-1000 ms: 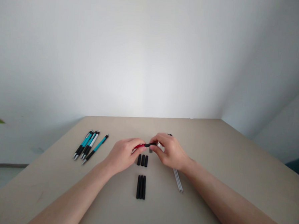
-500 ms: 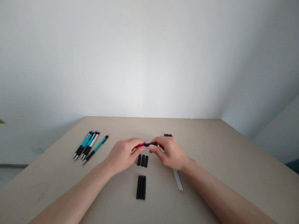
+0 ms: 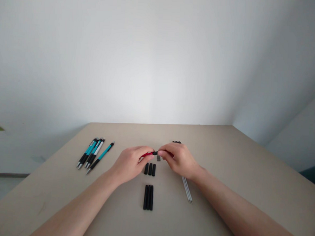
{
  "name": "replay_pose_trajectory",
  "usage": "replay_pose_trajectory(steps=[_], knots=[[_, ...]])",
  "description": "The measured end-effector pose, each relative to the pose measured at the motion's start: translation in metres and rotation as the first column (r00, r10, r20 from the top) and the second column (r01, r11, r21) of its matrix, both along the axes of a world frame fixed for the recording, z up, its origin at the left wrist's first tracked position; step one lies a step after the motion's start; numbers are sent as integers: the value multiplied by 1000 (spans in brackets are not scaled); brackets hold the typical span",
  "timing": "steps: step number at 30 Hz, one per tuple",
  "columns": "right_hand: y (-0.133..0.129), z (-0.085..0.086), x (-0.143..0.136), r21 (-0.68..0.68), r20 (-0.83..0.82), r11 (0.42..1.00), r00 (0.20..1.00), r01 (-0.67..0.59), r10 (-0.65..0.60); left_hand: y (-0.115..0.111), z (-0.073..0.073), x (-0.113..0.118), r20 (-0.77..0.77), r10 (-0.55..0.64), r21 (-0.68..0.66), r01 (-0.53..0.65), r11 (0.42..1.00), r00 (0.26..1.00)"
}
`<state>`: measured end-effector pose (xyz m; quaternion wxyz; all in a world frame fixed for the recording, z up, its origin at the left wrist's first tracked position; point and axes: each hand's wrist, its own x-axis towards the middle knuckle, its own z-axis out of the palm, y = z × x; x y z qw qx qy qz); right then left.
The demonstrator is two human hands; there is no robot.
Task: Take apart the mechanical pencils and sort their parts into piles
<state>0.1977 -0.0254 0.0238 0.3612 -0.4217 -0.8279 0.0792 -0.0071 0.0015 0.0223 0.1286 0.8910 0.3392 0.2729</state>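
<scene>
My left hand [image 3: 131, 161] pinches a slim red part [image 3: 147, 154] near the middle of the table. Opposite it, my right hand [image 3: 180, 160] has thumb and fingers closed on a black part [image 3: 155, 153] in line with the red one. The two parts meet end to end between my fingertips. Below my hands lie three short black tubes [image 3: 150, 169], and nearer to me three longer black tubes [image 3: 148, 197]. White refills [image 3: 186, 190] lie partly hidden under my right hand.
Several teal, white and black pens [image 3: 91, 153] lie at the left, with one teal pen [image 3: 101, 157] slightly apart. Small metallic pieces [image 3: 158, 158] and black ends [image 3: 176, 142] show around my right hand. A wall stands behind the table [image 3: 212, 135].
My right fingers have shifted slightly left along the black part, covering more of it. The small metallic pieces now show more fully.
</scene>
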Motion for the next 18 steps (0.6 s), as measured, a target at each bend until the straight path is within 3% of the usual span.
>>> replay_pose_trajectory(steps=[4,10,18], knots=[[-1,-1,0,54,-47,998,999,-19,21,-1,2,0,-4,-7,-6,7,1000,1000],[-3,1,1,1,-36,998,998,-56,56,-1,2,0,31,-13,18,12,1000,999],[0,0,-4,9,-22,998,997,-69,69,-4,6,-1,-67,-35,57,39,998,997]])
